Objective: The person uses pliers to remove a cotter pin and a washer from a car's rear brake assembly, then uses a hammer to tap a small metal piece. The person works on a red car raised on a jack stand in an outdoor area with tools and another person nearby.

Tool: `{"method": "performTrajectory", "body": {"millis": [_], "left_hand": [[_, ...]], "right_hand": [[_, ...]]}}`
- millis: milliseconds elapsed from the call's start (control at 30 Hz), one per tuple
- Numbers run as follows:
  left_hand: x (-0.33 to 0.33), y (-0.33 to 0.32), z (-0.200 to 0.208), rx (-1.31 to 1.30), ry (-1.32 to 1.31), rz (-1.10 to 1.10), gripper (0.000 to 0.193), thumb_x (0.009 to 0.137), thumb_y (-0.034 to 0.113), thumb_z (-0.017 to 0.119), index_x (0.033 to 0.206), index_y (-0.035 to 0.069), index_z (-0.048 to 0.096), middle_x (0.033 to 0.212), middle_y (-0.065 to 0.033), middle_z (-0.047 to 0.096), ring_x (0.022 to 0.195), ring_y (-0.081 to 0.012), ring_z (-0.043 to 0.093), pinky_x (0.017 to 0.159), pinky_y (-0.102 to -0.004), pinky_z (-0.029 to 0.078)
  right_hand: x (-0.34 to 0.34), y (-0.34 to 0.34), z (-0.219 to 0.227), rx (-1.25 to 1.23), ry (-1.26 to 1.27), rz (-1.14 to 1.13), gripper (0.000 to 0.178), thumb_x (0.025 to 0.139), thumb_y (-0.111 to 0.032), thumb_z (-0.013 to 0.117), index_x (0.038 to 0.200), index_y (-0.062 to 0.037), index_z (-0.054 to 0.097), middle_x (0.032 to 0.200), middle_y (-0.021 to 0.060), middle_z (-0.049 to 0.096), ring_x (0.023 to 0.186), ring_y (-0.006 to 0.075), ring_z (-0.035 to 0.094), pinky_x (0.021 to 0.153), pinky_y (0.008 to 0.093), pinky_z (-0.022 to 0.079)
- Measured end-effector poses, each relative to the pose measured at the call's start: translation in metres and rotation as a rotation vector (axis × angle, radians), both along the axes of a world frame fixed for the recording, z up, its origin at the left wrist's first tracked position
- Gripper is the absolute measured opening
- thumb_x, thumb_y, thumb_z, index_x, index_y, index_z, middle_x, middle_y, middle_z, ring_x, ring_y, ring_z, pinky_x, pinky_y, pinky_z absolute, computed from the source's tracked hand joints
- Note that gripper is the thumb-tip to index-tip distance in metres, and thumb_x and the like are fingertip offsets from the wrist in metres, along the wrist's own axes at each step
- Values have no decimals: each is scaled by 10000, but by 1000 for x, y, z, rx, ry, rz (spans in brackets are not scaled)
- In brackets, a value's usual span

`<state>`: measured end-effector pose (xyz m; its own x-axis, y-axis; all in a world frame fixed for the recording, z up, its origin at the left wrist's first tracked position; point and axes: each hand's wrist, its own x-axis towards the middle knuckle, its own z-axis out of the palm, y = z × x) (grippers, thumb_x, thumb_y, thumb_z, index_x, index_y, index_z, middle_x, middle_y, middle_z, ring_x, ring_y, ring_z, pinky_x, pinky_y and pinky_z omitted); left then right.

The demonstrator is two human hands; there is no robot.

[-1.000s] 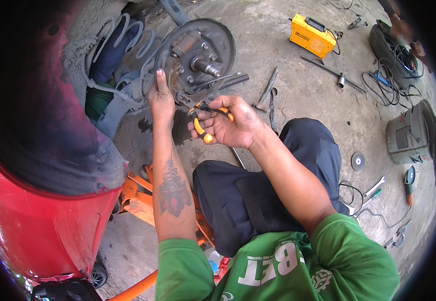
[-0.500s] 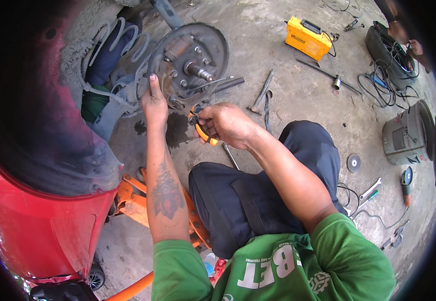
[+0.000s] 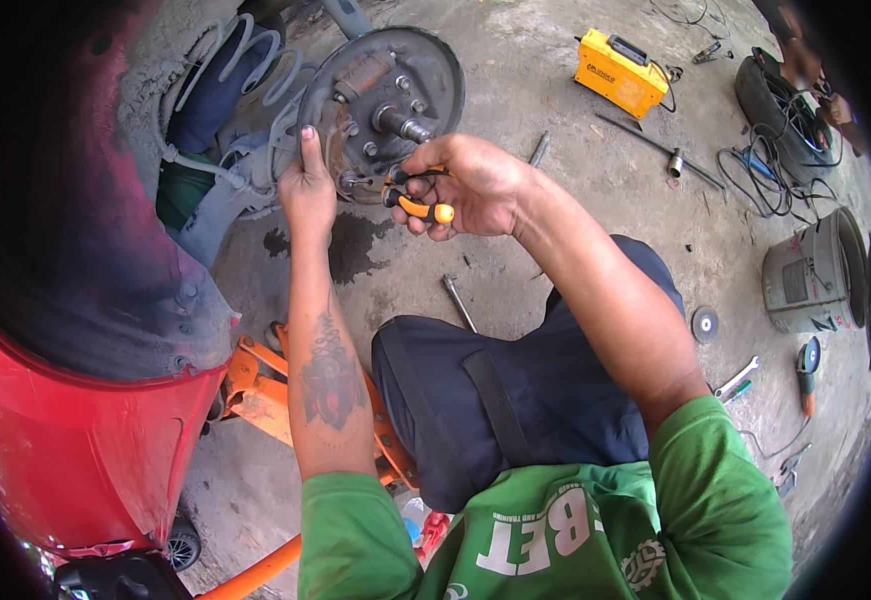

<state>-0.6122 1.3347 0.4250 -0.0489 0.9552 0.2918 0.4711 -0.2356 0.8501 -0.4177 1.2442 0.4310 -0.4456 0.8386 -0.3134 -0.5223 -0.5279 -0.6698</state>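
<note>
A round, dark brake backing plate (image 3: 440, 75) stands at the upper left, with a wheel spindle (image 3: 397, 121) jutting from its middle. My left hand (image 3: 307, 195) grips the plate's lower left edge, thumb up on the near side and fingers hidden behind. In my right hand (image 3: 485, 185) is a pair of pliers (image 3: 421, 208) with orange and black handles. The jaws point left at small parts on the plate's lower edge; whether they touch them I cannot tell.
A red car fender (image 3: 105, 450) fills the left, above an orange floor jack (image 3: 260, 400). A coil spring (image 3: 275, 60) is behind the plate. Rightward lie a yellow machine (image 3: 620, 75), a T-shaped bar (image 3: 675, 160), a bucket (image 3: 805, 280) and an angle grinder (image 3: 807, 370). Another person's hand (image 3: 837, 110) is near a tire (image 3: 770, 110).
My right hand has moved up with the pliers, closer to the plate's lower edge, and my arm now covers most of the hammer. My left hand stays on the plate.
</note>
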Motion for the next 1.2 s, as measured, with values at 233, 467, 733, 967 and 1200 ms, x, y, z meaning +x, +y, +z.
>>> {"method": "performTrajectory", "body": {"millis": [233, 467, 733, 967, 1200], "left_hand": [[-3, 4, 1, 107, 1, -53, 807, 951, 636, 502, 976, -157, 651, 884, -234, 692, 859, -238, 624, 842, -351, 484], [-11, 3, 1, 14, -48, -131, 831, 932, 659, 513, 1095, -146, 643, 1074, -246, 694, 1040, -271, 643, 929, -337, 470], [-10, 3, 4, 25, -9, -101, 810, 923, 666, 521, 1042, -122, 667, 985, -252, 709, 983, -266, 669, 891, -346, 486], [-8, 3, -1, 98, -46, -100, 814, 924, 669, 515, 1022, -124, 665, 961, -258, 705, 949, -281, 665, 883, -350, 486], [-8, 4, 0, 29, 19, -50, 859, 906, 714, 495, 942, -127, 669, 828, -250, 684, 859, -277, 654, 835, -364, 493]], "right_hand": [[-10, -26, -6, 396, -727, 83, 283, 873, -230, 618, 917, 47, 649, 769, 76, 642, 689, 132, 592, 615, 292, 459], [-25, -36, -26, 287, -691, -114, 322, 850, -185, 630, 1068, 48, 670, 849, 57, 636, 771, 132, 566, 715, 282, 472], [-51, -53, -31, 351, -1086, -180, 279, 841, -241, 641, 793, 34, 628, 647, 58, 556, 666, 143, 545, 621, 351, 443], [-80, -55, -41, 345, -1017, -360, 286, 844, -250, 643, 863, 35, 661, 738, 110, 608, 746, 196, 590, 715, 369, 462], [-96, -55, -46, 448, -1099, -500, 421, 828, -290, 650, 1074, 49, 690, 1164, 285, 611, 1110, 396, 593, 975, 416, 444]]}}
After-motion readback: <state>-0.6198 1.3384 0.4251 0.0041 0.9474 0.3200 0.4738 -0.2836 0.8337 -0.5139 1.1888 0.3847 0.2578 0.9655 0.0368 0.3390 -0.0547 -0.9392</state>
